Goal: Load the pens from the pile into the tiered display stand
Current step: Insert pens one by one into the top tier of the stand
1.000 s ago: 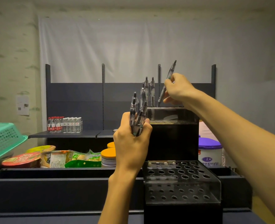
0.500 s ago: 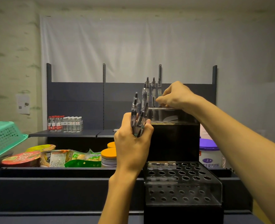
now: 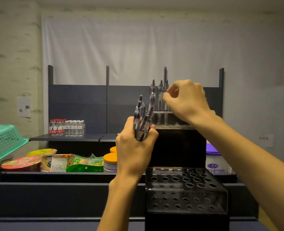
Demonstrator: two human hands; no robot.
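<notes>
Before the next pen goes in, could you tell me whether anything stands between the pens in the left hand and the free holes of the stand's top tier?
Partly. The right hand hangs over the top tier, beside the pens already standing there, so it covers the holes nearest the bundle of pens gripped in the left hand.

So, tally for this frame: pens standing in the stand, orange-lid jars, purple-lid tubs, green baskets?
Standing pens: 3
Orange-lid jars: 2
Purple-lid tub: 1
Green basket: 1
Total: 7
Held pens in the left hand overlap too much to count.
</notes>
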